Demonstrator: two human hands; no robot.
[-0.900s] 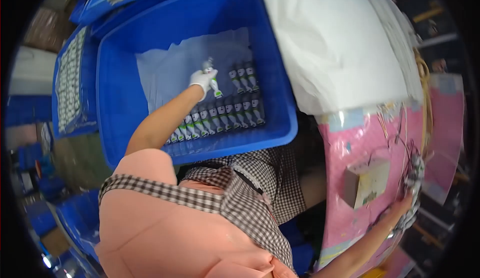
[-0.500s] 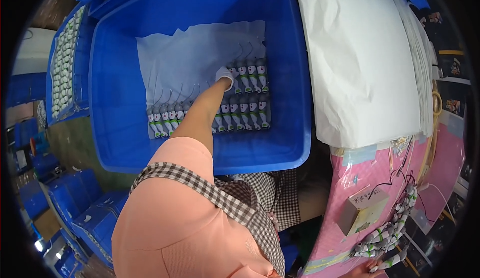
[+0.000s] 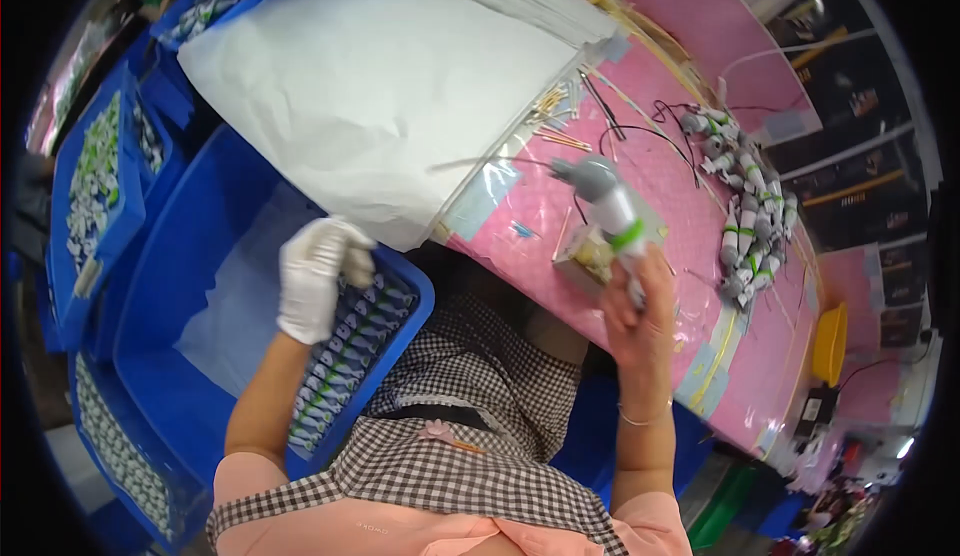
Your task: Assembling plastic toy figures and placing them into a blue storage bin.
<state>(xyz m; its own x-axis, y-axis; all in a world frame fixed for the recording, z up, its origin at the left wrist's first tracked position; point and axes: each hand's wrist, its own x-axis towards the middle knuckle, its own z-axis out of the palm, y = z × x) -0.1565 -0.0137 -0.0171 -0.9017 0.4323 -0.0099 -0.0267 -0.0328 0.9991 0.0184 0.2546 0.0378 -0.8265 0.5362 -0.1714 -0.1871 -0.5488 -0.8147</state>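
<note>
My right hand (image 3: 640, 306), bare with a thin bracelet at the wrist, grips a small grey-and-white figure (image 3: 612, 206) with a green band. The figure is tilted above the pink table, its grey end up and away from me, with a thin wire trailing left. My left hand (image 3: 325, 271), in a white glove, hovers over the near side of the blue bin (image 3: 150, 306). Its fingers are loosely bent and apart, and I see nothing in them. Below it, similar figures (image 3: 350, 356) lie in rows on white paper (image 3: 235, 306) inside the bin.
A stack of large white sheets (image 3: 390, 76) covers the table's left part. Thin sticks (image 3: 560, 106), a small box (image 3: 590, 256) and a pile of similar figures (image 3: 750, 196) lie on the pink table (image 3: 510, 226). More blue trays (image 3: 130, 216) of pieces stand at left.
My view has swung right, from the bin toward the table. My left hand has come up from the rows in the bin. My right hand now holds a figure up over the table.
</note>
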